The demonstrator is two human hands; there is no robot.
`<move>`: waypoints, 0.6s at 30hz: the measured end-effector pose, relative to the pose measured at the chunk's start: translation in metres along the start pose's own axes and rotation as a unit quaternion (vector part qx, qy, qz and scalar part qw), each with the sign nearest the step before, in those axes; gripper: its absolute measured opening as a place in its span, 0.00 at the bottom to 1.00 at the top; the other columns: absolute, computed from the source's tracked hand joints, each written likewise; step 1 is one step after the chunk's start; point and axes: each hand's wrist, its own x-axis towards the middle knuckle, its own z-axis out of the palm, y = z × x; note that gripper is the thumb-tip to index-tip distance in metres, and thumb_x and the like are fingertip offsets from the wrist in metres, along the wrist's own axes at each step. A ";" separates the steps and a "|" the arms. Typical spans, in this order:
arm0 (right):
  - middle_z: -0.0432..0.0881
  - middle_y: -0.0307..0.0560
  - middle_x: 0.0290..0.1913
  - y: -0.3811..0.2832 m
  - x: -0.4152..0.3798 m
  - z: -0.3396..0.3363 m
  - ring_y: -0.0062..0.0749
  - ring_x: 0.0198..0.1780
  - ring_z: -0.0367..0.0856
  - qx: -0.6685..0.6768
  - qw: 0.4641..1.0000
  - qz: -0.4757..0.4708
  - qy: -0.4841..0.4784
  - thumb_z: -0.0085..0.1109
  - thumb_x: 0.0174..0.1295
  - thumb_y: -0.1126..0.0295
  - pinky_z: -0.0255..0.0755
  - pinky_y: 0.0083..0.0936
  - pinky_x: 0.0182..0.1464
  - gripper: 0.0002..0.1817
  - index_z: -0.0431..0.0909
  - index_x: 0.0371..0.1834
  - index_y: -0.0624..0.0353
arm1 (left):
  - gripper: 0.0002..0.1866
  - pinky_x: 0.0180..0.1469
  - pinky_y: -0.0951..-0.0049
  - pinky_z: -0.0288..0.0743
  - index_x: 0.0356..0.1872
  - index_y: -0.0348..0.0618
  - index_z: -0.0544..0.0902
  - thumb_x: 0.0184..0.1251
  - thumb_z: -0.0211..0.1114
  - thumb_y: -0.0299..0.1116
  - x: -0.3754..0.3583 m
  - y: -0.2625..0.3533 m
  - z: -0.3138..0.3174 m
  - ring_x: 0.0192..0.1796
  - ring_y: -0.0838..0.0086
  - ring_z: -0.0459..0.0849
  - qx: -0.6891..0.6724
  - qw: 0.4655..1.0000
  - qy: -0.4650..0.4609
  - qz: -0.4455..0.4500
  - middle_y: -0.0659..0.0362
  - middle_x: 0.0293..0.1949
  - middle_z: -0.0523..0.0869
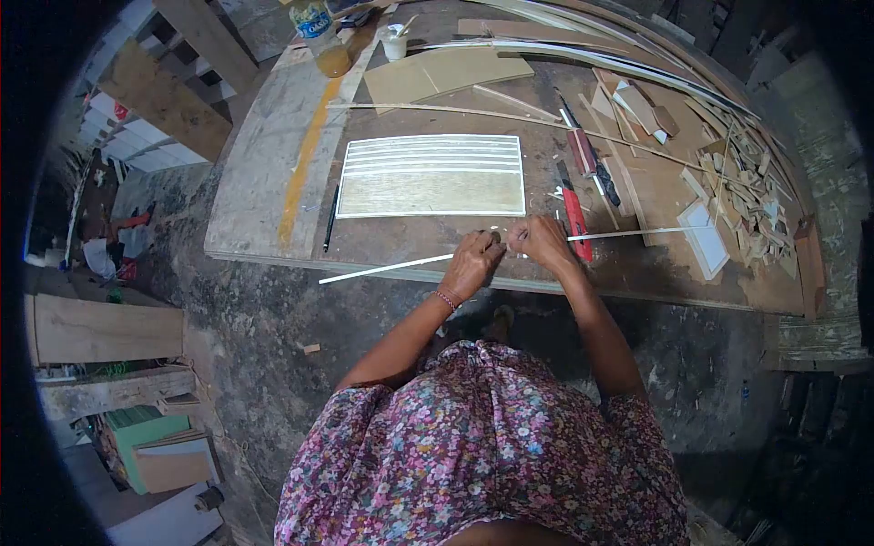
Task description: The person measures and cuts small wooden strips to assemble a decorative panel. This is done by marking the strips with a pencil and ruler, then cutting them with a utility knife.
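Observation:
Near the front edge of the workbench, my left hand (pixel 473 264) is closed around a thin white strip (pixel 387 268) that sticks out to the left past the edge. Close beside it, my right hand (pixel 544 244) pinches a thin white strip (pixel 633 234) running off to the right. Whether these are two pieces or one is hidden by my fingers. Just beyond my hands lies a rectangular wooden panel (pixel 433 194) with white edging and several white strips across its far half. A red-handled cutter (pixel 575 223) rests right of my right hand.
A dark pencil-like stick (pixel 330 218) lies left of the panel. Farther back stand a plastic bottle (pixel 316 36) and a white cup (pixel 394 43). Wood offcuts (pixel 746 200) pile up at the right. Long strips (pixel 619 64) run along the far side.

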 end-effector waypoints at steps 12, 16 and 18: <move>0.82 0.51 0.30 0.004 0.007 -0.015 0.44 0.37 0.80 0.011 0.999 0.033 0.031 0.67 0.41 0.65 0.72 0.35 0.41 0.10 0.83 0.28 0.55 | 0.13 0.45 0.66 0.72 0.38 0.39 0.81 0.49 0.59 0.25 0.003 -0.006 -0.002 0.41 0.61 0.75 -0.013 0.998 -0.013 0.059 0.54 0.39 0.77; 0.78 0.56 0.37 0.037 -0.002 -0.032 0.49 0.45 0.76 -0.087 0.958 0.059 0.267 0.69 0.40 0.65 0.69 0.39 0.46 0.19 0.78 0.36 0.61 | 0.15 0.48 0.67 0.71 0.41 0.38 0.80 0.48 0.59 0.25 0.000 -0.010 -0.005 0.45 0.61 0.75 -0.006 0.997 -0.046 0.061 0.53 0.45 0.77; 0.77 0.57 0.38 0.042 -0.007 -0.035 0.50 0.45 0.75 -0.114 0.947 0.116 0.278 0.69 0.41 0.66 0.69 0.39 0.46 0.21 0.76 0.38 0.64 | 0.16 0.49 0.67 0.71 0.42 0.39 0.80 0.47 0.59 0.25 -0.003 -0.009 -0.005 0.46 0.61 0.75 0.002 0.997 -0.049 0.061 0.54 0.46 0.77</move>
